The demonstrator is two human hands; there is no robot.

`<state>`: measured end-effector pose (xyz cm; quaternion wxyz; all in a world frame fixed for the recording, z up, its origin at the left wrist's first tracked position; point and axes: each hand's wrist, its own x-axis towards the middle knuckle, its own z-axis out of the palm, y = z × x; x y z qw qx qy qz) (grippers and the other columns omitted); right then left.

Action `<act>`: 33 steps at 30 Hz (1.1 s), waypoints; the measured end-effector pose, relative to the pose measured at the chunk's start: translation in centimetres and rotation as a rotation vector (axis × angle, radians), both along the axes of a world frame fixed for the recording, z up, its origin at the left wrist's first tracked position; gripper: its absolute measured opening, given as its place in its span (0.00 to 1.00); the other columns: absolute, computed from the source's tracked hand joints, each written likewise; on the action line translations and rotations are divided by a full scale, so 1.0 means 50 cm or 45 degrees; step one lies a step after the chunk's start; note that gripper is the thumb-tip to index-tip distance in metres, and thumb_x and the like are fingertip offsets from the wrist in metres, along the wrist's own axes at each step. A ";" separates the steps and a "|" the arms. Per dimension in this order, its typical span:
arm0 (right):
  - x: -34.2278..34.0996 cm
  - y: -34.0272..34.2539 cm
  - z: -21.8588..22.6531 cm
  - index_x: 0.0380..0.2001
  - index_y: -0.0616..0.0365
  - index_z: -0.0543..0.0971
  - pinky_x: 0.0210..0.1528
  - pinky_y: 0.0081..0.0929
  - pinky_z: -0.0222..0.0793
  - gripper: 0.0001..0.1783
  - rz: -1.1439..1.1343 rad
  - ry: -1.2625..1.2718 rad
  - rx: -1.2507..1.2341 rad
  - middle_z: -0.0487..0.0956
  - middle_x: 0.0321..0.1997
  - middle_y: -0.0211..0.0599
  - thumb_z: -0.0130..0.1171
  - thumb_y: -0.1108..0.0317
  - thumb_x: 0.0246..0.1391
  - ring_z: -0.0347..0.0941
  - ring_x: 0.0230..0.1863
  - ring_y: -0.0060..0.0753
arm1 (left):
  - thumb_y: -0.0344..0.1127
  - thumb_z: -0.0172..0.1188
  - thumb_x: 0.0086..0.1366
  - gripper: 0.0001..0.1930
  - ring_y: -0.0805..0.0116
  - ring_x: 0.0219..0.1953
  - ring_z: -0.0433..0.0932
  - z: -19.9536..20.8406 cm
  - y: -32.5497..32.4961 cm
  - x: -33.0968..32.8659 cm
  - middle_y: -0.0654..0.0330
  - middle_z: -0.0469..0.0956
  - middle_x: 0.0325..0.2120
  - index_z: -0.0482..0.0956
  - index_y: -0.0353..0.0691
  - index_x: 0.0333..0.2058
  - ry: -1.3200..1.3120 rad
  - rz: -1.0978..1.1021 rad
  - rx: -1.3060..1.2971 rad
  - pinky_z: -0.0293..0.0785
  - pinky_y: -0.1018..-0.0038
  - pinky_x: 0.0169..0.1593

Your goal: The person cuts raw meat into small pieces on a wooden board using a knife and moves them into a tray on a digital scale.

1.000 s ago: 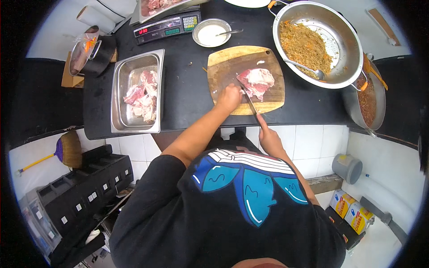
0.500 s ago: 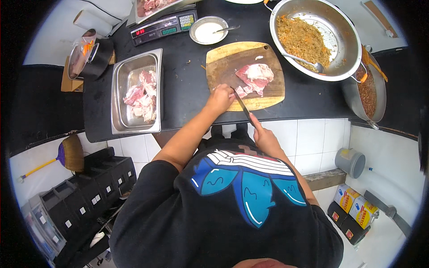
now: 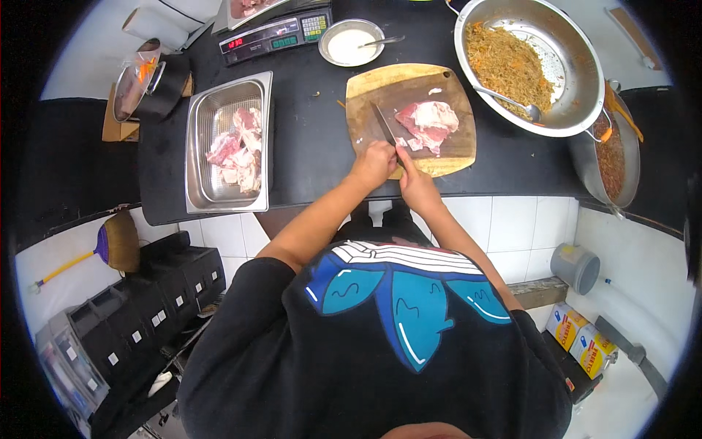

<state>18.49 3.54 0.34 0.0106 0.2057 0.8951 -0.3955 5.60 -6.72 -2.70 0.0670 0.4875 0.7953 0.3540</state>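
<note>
A wooden cutting board (image 3: 459, 157) lies at the near edge of the black table. On it rests a chunk of raw pink meat (image 3: 430, 123) with white fat, and small cut bits (image 3: 414, 144) lie at its near left. My right hand (image 3: 418, 186) is closed round the handle of a knife (image 3: 383, 123), whose blade points away and to the left across the board. Against the knife, at the board's near left edge, my left hand (image 3: 374, 162) is closed with its fingers curled under. Whatever those fingers hold is hidden.
Left of the board stands a steel pan (image 3: 191, 157) with raw meat pieces. A digital scale (image 3: 274, 38) and a bowl of white stuff with a spoon (image 3: 351, 45) are behind. A large steel basin (image 3: 578, 66) of shredded food and a pot (image 3: 610, 161) sit at right.
My right hand has come in closer to my left, and the knife now reaches farther up the board, beside the meat. The whole view has shifted slightly.
</note>
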 end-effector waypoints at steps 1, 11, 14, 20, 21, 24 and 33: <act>0.003 0.001 -0.002 0.67 0.34 0.53 0.36 0.55 0.67 0.36 -0.003 -0.003 0.004 0.77 0.29 0.60 0.46 0.71 0.57 0.75 0.33 0.63 | 0.29 0.62 0.50 0.08 0.48 0.34 0.76 0.002 0.003 -0.003 0.49 0.76 0.29 0.78 0.36 0.31 0.000 0.074 -0.075 0.75 0.58 0.40; 0.073 0.083 0.093 0.68 0.34 0.53 0.45 0.45 0.70 0.34 -0.195 0.159 -0.221 0.77 0.42 0.64 0.44 0.71 0.59 0.75 0.43 0.64 | 0.35 0.58 0.54 0.12 0.45 0.39 0.77 0.041 0.058 -0.069 0.46 0.76 0.34 0.79 0.43 0.39 -0.280 0.480 -0.340 0.76 0.58 0.44; 0.102 0.121 0.156 0.68 0.35 0.53 0.47 0.42 0.70 0.34 -0.337 -0.061 -0.342 0.76 0.50 0.59 0.44 0.71 0.60 0.76 0.46 0.61 | 0.35 0.58 0.54 0.12 0.44 0.41 0.77 0.057 0.110 0.022 0.45 0.74 0.39 0.80 0.43 0.38 -0.062 0.241 -0.338 0.75 0.57 0.45; 0.188 0.163 0.135 0.69 0.38 0.54 0.43 0.35 0.71 0.34 -0.459 0.009 -0.221 0.77 0.50 0.56 0.43 0.72 0.61 0.78 0.41 0.53 | 0.34 0.59 0.54 0.08 0.48 0.38 0.78 -0.001 0.139 0.001 0.47 0.76 0.37 0.80 0.41 0.33 -0.057 0.051 -0.348 0.76 0.57 0.42; 0.198 0.162 0.143 0.69 0.38 0.54 0.40 0.34 0.71 0.34 -0.488 -0.024 -0.237 0.78 0.48 0.56 0.43 0.73 0.61 0.79 0.38 0.50 | 0.32 0.59 0.55 0.06 0.51 0.35 0.79 -0.008 0.125 -0.019 0.50 0.77 0.34 0.80 0.41 0.32 -0.019 0.087 -0.283 0.76 0.59 0.40; 0.219 0.160 0.160 0.69 0.39 0.54 0.34 0.32 0.70 0.34 -0.558 -0.087 -0.270 0.79 0.42 0.53 0.43 0.73 0.61 0.77 0.27 0.40 | 0.29 0.58 0.56 0.01 0.65 0.25 0.78 0.049 0.105 -0.082 0.57 0.77 0.24 0.78 0.40 0.27 -0.504 0.334 -0.141 0.76 0.67 0.29; 0.219 0.154 0.127 0.68 0.37 0.54 0.33 0.36 0.70 0.34 -0.453 0.066 -0.233 0.80 0.31 0.56 0.45 0.73 0.60 0.78 0.29 0.51 | 0.28 0.49 0.60 0.06 0.80 0.16 0.66 0.398 0.094 -0.329 0.68 0.72 0.16 0.76 0.40 0.28 -0.735 0.245 0.146 0.64 0.81 0.21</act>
